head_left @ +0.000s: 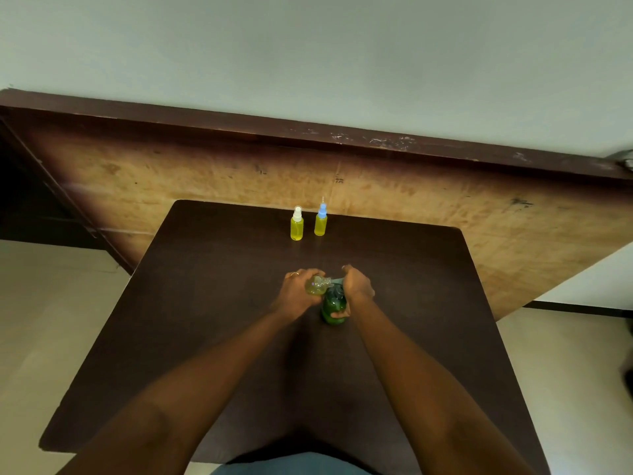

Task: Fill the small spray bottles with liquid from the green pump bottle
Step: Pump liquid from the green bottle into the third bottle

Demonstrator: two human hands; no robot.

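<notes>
The green pump bottle (pixel 333 307) stands on the dark table (pixel 212 303) near its middle. My right hand (pixel 358 286) wraps around the bottle's top and pump, with the thumb showing low on the bottle's front. My left hand (pixel 297 292) holds a small clear spray bottle (pixel 318 284) tilted on its side, its open neck against the pump's spout. Yellow-green liquid shows inside it. Two more small spray bottles stand upright at the table's far edge, both full of yellow liquid: one with a white cap (pixel 296 223), one with a blue cap (pixel 321 220).
A large wooden board (pixel 411 200) with a dark frame leans against the pale wall behind the table. Pale floor lies on both sides of the table. A dark object sits at the far right edge of the view.
</notes>
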